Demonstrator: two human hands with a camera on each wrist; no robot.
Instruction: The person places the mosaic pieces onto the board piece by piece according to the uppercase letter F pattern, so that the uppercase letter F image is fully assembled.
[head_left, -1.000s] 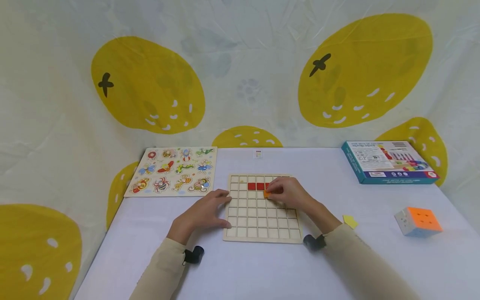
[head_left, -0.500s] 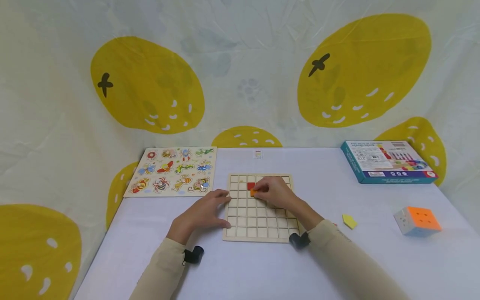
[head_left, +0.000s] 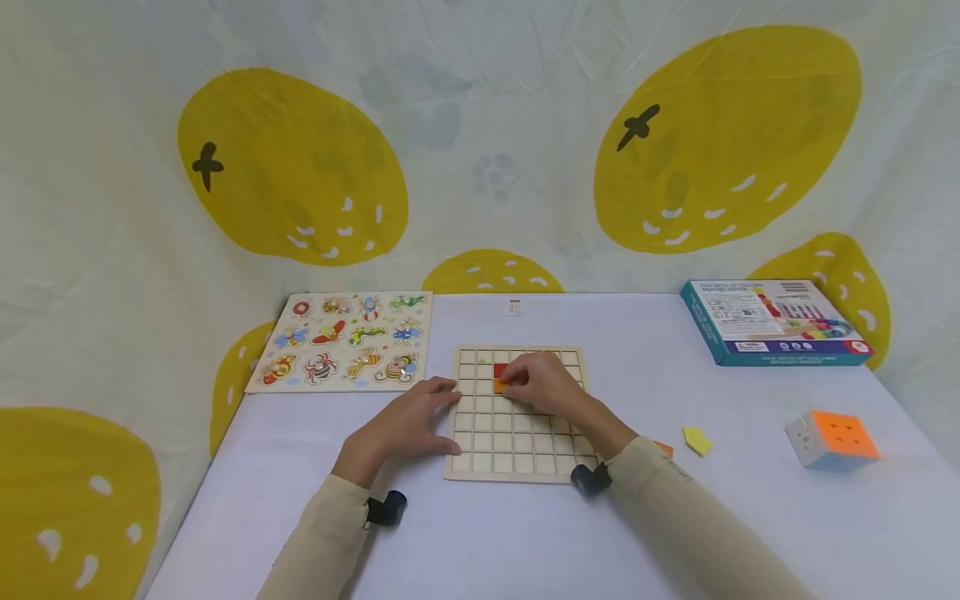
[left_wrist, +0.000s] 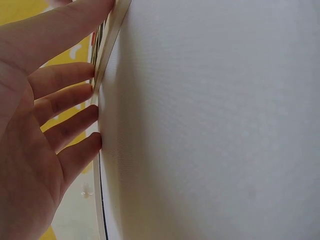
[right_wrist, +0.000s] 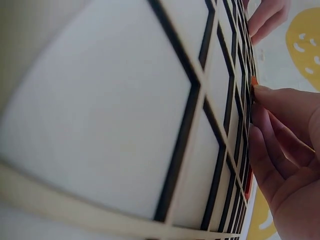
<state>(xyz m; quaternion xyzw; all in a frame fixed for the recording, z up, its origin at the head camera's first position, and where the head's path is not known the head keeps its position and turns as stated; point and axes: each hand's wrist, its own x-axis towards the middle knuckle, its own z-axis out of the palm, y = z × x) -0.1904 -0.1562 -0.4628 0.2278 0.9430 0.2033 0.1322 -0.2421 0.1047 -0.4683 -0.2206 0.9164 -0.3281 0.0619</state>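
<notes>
A wooden grid board (head_left: 483, 442) lies flat in the middle of the table. My right hand (head_left: 551, 387) pinches a small orange square tile (head_left: 498, 387) at a cell in the third row from the top. Just above that cell, a red tile (head_left: 500, 370) sits in the grid; my fingers hide the other red tiles beside it. In the right wrist view, the orange tile (right_wrist: 254, 81) shows at the thumb tip. At the board's left edge rests my left hand (head_left: 405, 425), fingers and thumb spread along the rim.
An insect picture puzzle (head_left: 341, 342) lies at the back left. On the right stand a flat toy box (head_left: 780, 325) and a puzzle cube (head_left: 834, 440). A yellow pentagon (head_left: 697, 442) lies near my right sleeve, which partly covers an orange piece (head_left: 664, 448).
My right hand has moved left along the row with the orange tile, then lowered it to the cell under the leftmost red tile. The left hand has stayed at the board's edge.
</notes>
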